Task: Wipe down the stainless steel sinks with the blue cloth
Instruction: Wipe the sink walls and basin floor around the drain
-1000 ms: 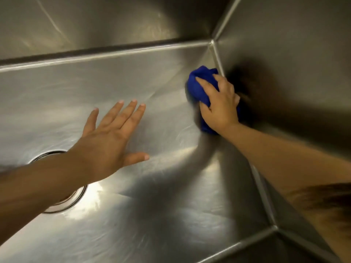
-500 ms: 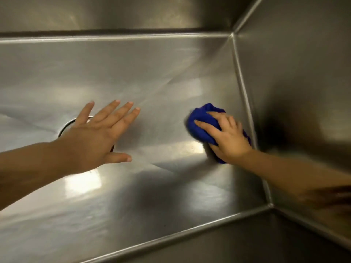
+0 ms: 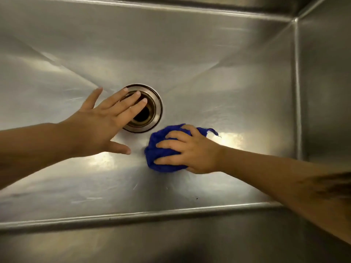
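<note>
One stainless steel sink (image 3: 190, 44) fills the view, with one round drain (image 3: 154, 111) in its floor, just beyond the left hand (image 3: 98, 128) and partly covered by its fingertips. Two bare hands are in the basin, each on one bare forearm. All five digits of the left hand can be counted. One blue cloth (image 3: 161, 155), a single bunched wad, sits under the right hand (image 3: 193, 150). Three sink walls show: one beyond the hands, one to the right of the right hand, and one nearer than both.
</note>
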Tool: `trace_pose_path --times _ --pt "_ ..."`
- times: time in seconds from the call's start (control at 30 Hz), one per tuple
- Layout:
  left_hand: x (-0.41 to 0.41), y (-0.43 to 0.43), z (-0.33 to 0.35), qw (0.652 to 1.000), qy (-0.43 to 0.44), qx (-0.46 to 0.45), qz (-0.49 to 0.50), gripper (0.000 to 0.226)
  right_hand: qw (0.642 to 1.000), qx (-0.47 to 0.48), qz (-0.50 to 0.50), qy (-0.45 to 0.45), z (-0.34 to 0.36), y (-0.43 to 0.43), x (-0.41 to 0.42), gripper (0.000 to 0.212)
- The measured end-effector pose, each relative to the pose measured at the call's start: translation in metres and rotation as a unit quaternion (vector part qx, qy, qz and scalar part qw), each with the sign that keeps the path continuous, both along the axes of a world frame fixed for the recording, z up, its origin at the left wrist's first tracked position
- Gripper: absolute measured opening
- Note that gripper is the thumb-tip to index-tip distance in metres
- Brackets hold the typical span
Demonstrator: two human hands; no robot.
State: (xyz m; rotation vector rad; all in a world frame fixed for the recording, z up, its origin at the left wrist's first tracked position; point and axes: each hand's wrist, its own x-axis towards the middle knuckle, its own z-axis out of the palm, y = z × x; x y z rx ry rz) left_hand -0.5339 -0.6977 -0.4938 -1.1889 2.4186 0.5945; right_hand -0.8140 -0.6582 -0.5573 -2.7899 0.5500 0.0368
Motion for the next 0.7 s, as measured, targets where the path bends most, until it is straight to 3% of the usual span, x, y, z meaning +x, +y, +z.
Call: trace_pose_path --times 0.13,0.27,0.33,0.5,0.6,0.7 --pt "0.009 0.002 0.004 0.999 0.016 -0.042 -0.028 0.111 0.995 0.007 -0.103 0.017 -0.002 0.019 0.026 0.06" --pt "0.009 -0.001 0.009 0.995 0.013 -0.075 -0.061 0.114 0.998 -0.028 0.051 0.017 0.021 0.066 -0.015 0.043" --pt "0.004 -0.001 0.01 0.995 0.009 -0.077 -0.066 0.114 0.994 -0.08 0.072 0.034 0.049 0.062 -0.02 0.028" --pt "-0.023 -0.006 0.004 0.993 0.004 -0.064 -0.098 0.112 0.991 -0.072 0.096 0.065 0.026 0.04 -0.031 0.05" --pt "-0.041 -0.006 -0.005 0.996 0.021 -0.041 -0.078 0.112 0.997 0.044 0.004 0.064 0.002 0.057 -0.038 0.058" --pt "-0.06 -0.005 -0.01 0.996 0.047 -0.017 -0.073 0.112 0.996 0.05 -0.021 0.073 0.002 0.077 -0.059 0.061"
